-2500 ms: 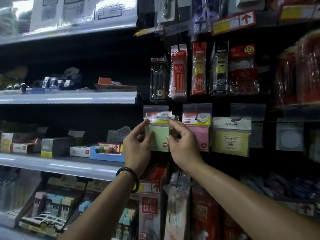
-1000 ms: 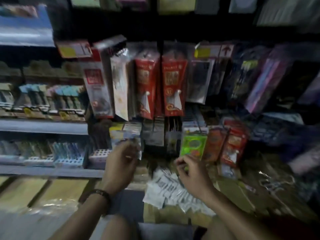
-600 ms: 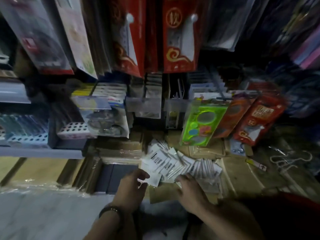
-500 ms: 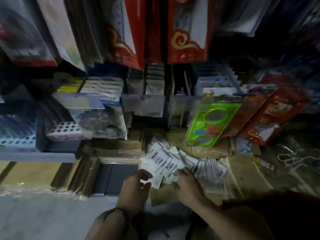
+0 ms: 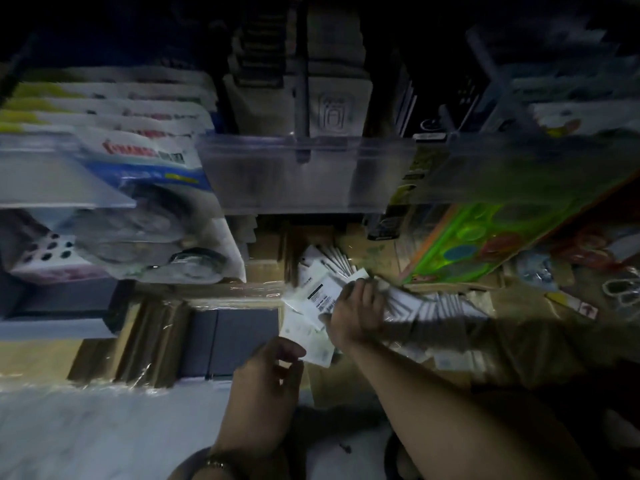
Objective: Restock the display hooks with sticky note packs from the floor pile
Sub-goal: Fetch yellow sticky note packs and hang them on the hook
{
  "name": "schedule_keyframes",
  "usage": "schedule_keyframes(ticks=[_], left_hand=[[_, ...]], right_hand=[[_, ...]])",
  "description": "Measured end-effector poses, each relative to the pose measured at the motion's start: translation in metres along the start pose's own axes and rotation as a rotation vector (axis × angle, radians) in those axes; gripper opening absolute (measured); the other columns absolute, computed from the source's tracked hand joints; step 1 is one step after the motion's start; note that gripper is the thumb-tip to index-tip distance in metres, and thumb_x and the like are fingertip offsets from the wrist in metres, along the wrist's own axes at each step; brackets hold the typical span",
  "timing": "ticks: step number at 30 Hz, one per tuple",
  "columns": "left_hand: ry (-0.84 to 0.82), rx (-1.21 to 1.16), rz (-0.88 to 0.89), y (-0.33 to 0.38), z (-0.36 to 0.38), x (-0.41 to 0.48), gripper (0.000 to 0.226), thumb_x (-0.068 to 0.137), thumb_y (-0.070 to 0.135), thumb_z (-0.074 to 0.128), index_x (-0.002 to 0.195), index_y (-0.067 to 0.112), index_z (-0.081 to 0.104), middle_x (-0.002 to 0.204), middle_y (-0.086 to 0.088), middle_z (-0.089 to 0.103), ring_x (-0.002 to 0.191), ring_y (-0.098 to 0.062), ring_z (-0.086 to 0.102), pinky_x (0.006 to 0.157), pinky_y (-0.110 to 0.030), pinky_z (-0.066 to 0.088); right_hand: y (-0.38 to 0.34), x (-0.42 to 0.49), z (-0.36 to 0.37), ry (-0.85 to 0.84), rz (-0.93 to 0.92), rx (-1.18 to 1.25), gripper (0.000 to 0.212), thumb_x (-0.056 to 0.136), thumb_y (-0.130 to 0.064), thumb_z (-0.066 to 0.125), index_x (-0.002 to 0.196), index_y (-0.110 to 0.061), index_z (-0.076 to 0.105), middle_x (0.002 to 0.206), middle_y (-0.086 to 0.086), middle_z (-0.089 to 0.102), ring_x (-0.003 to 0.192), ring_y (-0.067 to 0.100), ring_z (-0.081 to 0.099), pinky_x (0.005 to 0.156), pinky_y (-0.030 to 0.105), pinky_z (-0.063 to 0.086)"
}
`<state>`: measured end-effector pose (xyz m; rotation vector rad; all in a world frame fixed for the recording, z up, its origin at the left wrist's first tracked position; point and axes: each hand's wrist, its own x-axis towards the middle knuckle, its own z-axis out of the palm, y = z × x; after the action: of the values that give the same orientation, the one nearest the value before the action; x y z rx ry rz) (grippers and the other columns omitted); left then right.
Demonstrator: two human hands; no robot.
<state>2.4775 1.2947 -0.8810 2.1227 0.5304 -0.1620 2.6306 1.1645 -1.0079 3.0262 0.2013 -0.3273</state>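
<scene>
A fanned pile of white sticky note packs (image 5: 426,306) lies on the floor under the display. My right hand (image 5: 356,313) reaches into the near end of the pile, fingers curled around a pack (image 5: 322,296) with a dark printed label. My left hand (image 5: 266,386) hovers just below, thumb and fingers loosely curled near the corner of another white pack (image 5: 306,341); I cannot tell whether it touches it. The scene is dim and blurred.
Clear plastic price-tag flaps (image 5: 304,174) on hooks hang overhead. A green stencil pack (image 5: 485,244) hangs at right, carded goods (image 5: 145,216) at left. Wrapped cardboard bundles (image 5: 145,341) and a dark box (image 5: 239,341) lie on the floor left of the pile.
I have gone from hanging a pack on an upper hook to looking down at the floor pile. Both hands dropped to the packs, and my right hand has closed on one.
</scene>
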Motion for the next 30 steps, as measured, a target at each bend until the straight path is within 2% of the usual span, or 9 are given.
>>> schedule_keyframes(ticks=[7,10,13,15,18,21,24,28,30], left_hand=[[0.048,-0.061,-0.005,-0.005,0.001,0.0,0.026,0.096,0.01,0.072,0.091,0.036,0.071,0.093,0.016,0.075,0.084,-0.003,0.072,0.067,-0.01,0.05],[0.092,-0.098,0.018,-0.004,0.002,0.0,0.026,0.096,0.009,0.072,0.09,0.034,0.072,0.093,0.02,0.074,0.086,0.0,0.07,0.068,-0.007,0.05],[0.103,-0.131,0.015,-0.004,0.003,-0.001,0.027,0.095,0.007,0.072,0.089,0.033,0.073,0.092,0.021,0.073,0.084,0.0,0.071,0.067,-0.011,0.051],[0.103,-0.152,0.001,-0.005,0.003,-0.001,0.026,0.096,0.008,0.071,0.09,0.033,0.073,0.091,0.017,0.074,0.08,-0.004,0.072,0.066,-0.013,0.051],[0.113,-0.152,-0.018,-0.006,0.005,0.0,0.024,0.096,0.016,0.074,0.102,0.037,0.067,0.104,0.015,0.072,0.091,-0.008,0.072,0.074,-0.019,0.053],[0.131,-0.158,-0.07,-0.003,0.008,0.0,0.034,0.096,0.028,0.075,0.121,0.039,0.055,0.128,0.009,0.06,0.112,-0.016,0.065,0.094,-0.036,0.055],[0.039,-0.339,-0.232,0.007,0.009,-0.002,0.041,0.095,0.05,0.072,0.129,0.035,0.056,0.133,0.004,0.063,0.115,-0.018,0.066,0.103,-0.048,0.056],[-0.174,-0.85,-0.376,0.03,0.014,-0.012,0.051,0.096,0.054,0.069,0.138,0.025,0.06,0.127,-0.006,0.074,0.111,-0.029,0.075,0.096,-0.046,0.061],[-0.189,-0.943,-0.331,0.037,0.017,-0.018,0.055,0.096,0.054,0.067,0.125,0.007,0.07,0.115,-0.019,0.077,0.106,-0.036,0.077,0.088,-0.047,0.062]], right_hand=[[-0.009,-0.006,0.002,0.027,0.077,0.032,0.099,0.072,-0.07,0.083,0.142,-0.005,0.058,0.142,0.018,0.052,0.128,0.034,0.046,0.102,0.047,0.032],[-0.014,-0.004,-0.003,0.045,0.069,0.088,0.08,0.069,-0.051,0.091,0.131,-0.01,0.063,0.133,0.012,0.058,0.121,0.031,0.05,0.096,0.046,0.036],[-0.019,-0.008,-0.009,0.074,0.026,0.191,0.062,0.075,-0.03,0.086,0.128,-0.015,0.058,0.123,0.012,0.068,0.123,0.034,0.055,0.101,0.05,0.039],[-0.018,-0.014,-0.016,0.081,-0.004,0.324,0.052,0.088,-0.026,0.077,0.133,-0.016,0.053,0.114,0.014,0.075,0.117,0.036,0.066,0.103,0.05,0.046],[-0.01,-0.023,-0.029,0.089,-0.029,0.5,0.035,0.104,-0.028,0.063,0.136,-0.023,0.051,0.111,0.01,0.077,0.105,0.032,0.074,0.077,0.036,0.056],[0.002,-0.039,-0.05,0.083,-0.026,0.649,0.025,0.101,-0.029,0.067,0.123,-0.034,0.057,0.11,0.001,0.077,0.104,0.029,0.071,0.073,0.035,0.057],[0.015,-0.064,-0.073,0.112,-0.014,0.797,0.019,0.095,-0.038,0.066,0.112,-0.035,0.061,0.1,-0.008,0.077,0.096,0.021,0.073,0.075,0.041,0.061],[0.028,-0.115,-0.103,0.161,-0.177,1.013,0.005,0.098,-0.027,0.075,0.103,-0.027,0.076,0.093,-0.015,0.078,0.089,-0.001,0.073,0.075,0.028,0.059],[0.029,-0.14,-0.106,0.122,-0.267,0.983,0.024,0.094,-0.021,0.075,0.113,-0.034,0.081,0.1,-0.019,0.079,0.093,-0.004,0.072,0.079,0.023,0.057]])
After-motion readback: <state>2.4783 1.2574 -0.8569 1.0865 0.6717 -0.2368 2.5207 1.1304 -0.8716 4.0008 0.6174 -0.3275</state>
